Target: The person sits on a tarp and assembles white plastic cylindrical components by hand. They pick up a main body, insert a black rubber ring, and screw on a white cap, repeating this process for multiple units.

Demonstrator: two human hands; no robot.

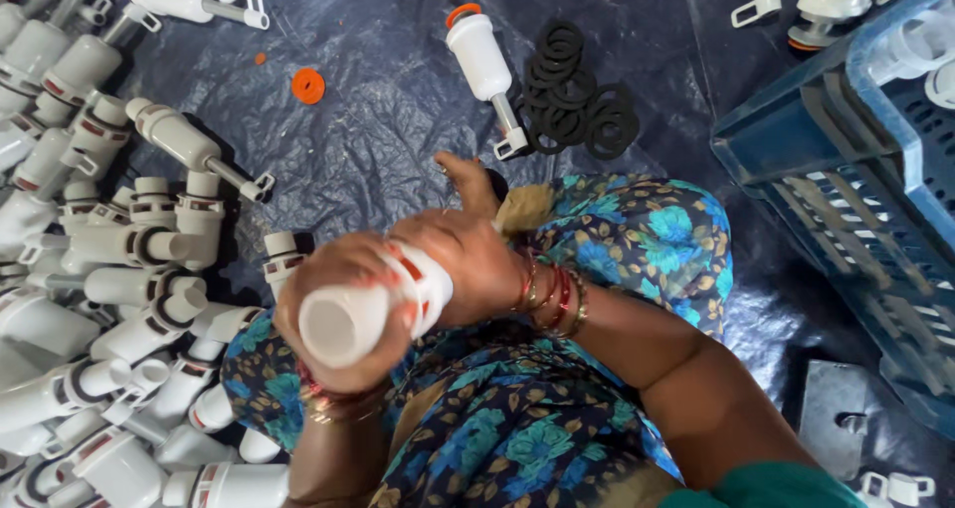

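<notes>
Both my hands grip one white plastic valve part [350,319] held up close to the camera, its round end facing me. My left hand [338,279] wraps the thick body from the left. My right hand [476,254] clasps the other end, where an orange-red ring shows between the fingers. Bangles circle both wrists. Below the hands lies my lap in a blue floral cloth [637,239].
A heap of white plastic valve parts [109,269] fills the left side on a dark plastic sheet [378,120]. One white part with an orange cap [479,55] lies beside a pile of black rubber rings [582,95]. An orange washer [307,85] lies apart. A blue crate [846,180] stands at right.
</notes>
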